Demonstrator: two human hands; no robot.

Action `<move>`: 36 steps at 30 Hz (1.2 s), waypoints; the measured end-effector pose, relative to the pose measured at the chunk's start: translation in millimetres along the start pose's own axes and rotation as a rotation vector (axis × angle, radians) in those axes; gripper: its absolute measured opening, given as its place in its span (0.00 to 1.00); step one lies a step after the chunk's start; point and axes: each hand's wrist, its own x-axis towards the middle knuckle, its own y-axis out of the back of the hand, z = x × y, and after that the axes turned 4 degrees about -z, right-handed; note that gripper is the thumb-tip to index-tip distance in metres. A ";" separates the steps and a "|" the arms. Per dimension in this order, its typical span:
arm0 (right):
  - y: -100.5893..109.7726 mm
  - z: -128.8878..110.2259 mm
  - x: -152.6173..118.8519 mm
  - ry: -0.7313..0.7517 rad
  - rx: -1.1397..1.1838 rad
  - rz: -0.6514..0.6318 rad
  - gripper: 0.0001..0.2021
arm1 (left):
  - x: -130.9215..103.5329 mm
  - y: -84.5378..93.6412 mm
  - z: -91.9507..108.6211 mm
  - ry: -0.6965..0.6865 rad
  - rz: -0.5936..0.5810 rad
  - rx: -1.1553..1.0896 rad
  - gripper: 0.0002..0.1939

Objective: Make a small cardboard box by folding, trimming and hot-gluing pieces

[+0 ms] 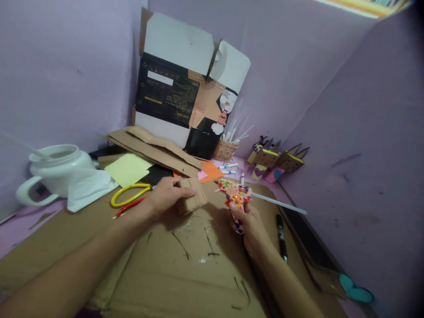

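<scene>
My left hand (pixel 168 194) grips a small folded piece of brown cardboard (pixel 194 199), thumb on top, just above the cardboard sheet on the table. In my right hand (pixel 247 221) is a flower-patterned hot glue gun (pixel 234 191), its handle wrapped by my fingers. The gun's tip points left toward the cardboard piece, with a gap between them. A small red light glows on its body, and a long whitish glue stick (pixel 281 203) extends out behind it. Scissors (pixel 130 194) with yellow and red handles lie left of my left hand, their blades mostly hidden.
A cardboard sheet (pixel 159 269) with dark marks covers the table. A white teapot-like pot (pixel 59 170) stands left. Cardboard strips (pixel 159 150), yellow paper (pixel 127 170) and an unfolded box (pixel 172 88) are behind. A black pen (pixel 281 238) lies right; a basket (pixel 225 150) holds white sticks.
</scene>
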 end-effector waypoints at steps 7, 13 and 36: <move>-20.3 1.6 58.6 -0.084 -0.162 0.015 0.11 | 7.3 2.9 -7.8 0.009 -0.040 -0.010 0.13; -9.6 -16.9 53.5 0.031 -0.442 0.099 0.15 | 6.8 -3.7 -7.8 0.037 -0.055 -0.106 0.19; -25.7 -2.0 -4.7 0.238 0.200 -0.355 0.34 | -16.2 -21.2 3.3 -0.168 -0.276 -0.189 0.38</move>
